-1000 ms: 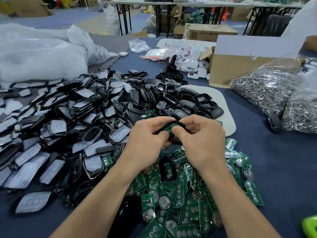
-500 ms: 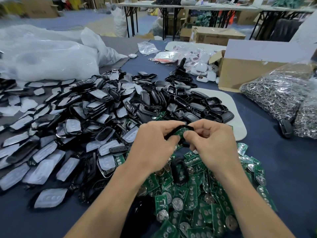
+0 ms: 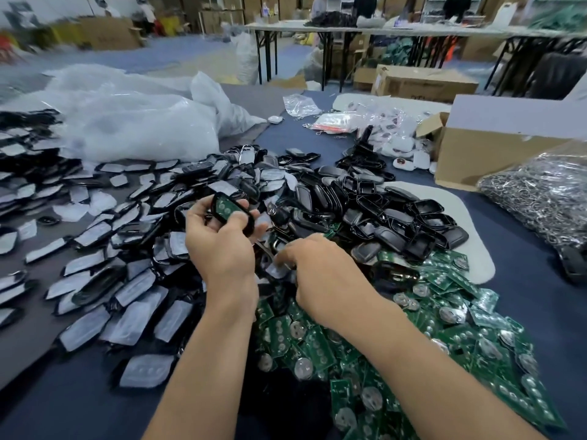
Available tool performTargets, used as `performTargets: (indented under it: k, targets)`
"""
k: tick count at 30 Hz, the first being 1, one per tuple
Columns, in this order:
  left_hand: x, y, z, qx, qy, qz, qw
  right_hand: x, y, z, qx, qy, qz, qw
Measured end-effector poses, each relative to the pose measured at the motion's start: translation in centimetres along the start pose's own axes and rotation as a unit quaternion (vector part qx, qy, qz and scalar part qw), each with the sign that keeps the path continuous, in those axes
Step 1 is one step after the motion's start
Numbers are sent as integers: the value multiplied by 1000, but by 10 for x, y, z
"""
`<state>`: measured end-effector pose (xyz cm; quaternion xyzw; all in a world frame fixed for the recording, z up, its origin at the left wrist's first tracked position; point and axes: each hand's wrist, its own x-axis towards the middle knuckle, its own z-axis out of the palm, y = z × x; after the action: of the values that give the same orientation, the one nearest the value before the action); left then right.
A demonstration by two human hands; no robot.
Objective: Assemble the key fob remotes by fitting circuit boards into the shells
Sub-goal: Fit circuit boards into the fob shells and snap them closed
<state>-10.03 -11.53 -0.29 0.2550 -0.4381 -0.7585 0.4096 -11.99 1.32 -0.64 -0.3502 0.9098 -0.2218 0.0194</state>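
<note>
Now apart | left hand point(image 3: 222, 249) alone gripped board-loaded shell point(image 3: 227, 208) | right hand point(image 3: 320, 274) had dropped into shell pile point(image 3: 178, 247), grasp unclear | board seated, cover likely next

Even, bright indoor light; motion-blurred background; wide-angle bending at edges

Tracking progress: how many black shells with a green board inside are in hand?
1: a black oval plastic shell holding a green circuit board, gripped by the left hand. The right hand may hide another.
</note>
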Motion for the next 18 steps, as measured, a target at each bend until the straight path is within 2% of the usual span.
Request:
performTargets:
  k: [5,6,8,9,10,12,15,18]
  targets:
    - [2,1,1,-10,-1,-19,1000,-6,-4,4,-116,60,-57,990]
    - [2,1,1,-7,-4,-22,1000,-9,-4,3,-107,82,-44,990]
    - [0,0,2,-1,-18,-39,999,-20,-2,-5,41,133,42,989]
    - [-1,-1,3,6,-31,-53,998,-25,2,-10,165,140,95,972]
    - [-4,-3,4,19,-49,-65,996,-31,6,-15,293,145,132,936]
    - [-12,-8,9,69,-100,-83,989,-42,16,-27,460,171,176,853]
    - [-31,-17,19,136,-206,-114,962,-52,28,-35,589,169,225,757]
    - [-46,-23,25,169,-306,-158,924,-57,40,-35,642,155,236,713]
